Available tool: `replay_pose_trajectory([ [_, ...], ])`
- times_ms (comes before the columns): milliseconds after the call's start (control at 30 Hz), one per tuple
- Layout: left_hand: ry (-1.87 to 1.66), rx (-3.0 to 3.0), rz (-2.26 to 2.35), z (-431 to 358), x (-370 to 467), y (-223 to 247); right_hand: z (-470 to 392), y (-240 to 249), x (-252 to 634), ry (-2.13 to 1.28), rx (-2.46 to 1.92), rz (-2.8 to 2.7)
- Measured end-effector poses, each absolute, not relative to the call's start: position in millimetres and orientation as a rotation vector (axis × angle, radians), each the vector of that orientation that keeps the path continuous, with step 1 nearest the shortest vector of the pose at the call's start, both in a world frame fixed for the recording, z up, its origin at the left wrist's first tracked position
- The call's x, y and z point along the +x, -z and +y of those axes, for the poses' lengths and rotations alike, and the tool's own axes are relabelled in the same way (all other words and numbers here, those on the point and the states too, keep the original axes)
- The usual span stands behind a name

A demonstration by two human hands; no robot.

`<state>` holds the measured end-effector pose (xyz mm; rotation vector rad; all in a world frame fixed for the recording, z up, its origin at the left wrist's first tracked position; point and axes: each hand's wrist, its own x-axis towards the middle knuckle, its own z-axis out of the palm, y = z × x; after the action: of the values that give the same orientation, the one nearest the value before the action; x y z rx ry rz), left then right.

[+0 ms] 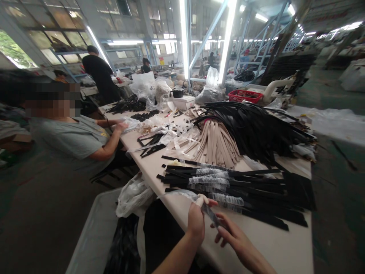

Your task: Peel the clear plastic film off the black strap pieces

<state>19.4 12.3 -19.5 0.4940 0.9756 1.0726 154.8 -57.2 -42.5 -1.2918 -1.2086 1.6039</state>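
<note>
My left hand is closed around a black strap over the table's front edge. Pale covers sit on some of its fingertips. Clear plastic film trails from this hand to the left. My right hand pinches the strap's lower end between thumb and fingers. Just beyond both hands lie several black straps in a loose row, their middles wrapped in crinkled clear plastic. Where the strap passes under my left fingers it is hidden.
Beige strips and a large heap of black straps lie farther back on the table. A co-worker sits at the left edge. A grey bin with plastic bags stands below. A red basket is behind.
</note>
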Motion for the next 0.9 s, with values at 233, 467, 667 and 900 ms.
replay_pose_trajectory([
  [233,-0.909,0.458,0.733,40,10,20,-50,59,131,-1.409,-1.456,-1.195],
  [467,-1.162,0.448,0.718,100,-6,1,-60,67,121,-1.654,-1.38,-1.125],
  [667,-1.15,0.574,0.729,77,12,-7,-26,44,106,-1.471,-1.334,-1.12],
  [900,-1.027,0.634,0.875,21,15,24,-8,43,107,-1.244,-1.342,-1.218],
])
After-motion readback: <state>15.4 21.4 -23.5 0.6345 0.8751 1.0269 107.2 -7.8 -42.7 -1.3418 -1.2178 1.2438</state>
